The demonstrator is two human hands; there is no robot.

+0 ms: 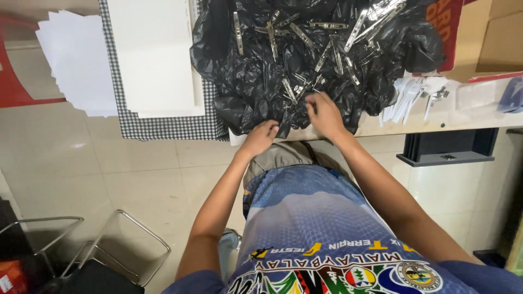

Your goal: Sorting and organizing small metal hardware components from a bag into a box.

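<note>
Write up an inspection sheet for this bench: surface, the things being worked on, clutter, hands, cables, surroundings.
Surface: pale table, its near edge partly covered by a black-and-white checked cloth.
Job's things: crumpled black plastic sheet strewn with many small metal clips.
Clutter: white paper stacks, loose white sheets, white plastic pieces, cardboard box.
Hands: left hand grips the plastic's near edge, fingers curled; right hand rests flat on the plastic among the clips; whether it holds one cannot be told.
Cables: nothing seen.
Surroundings: tiled floor, metal chair frame, red chair, dark tray under the table.
</note>
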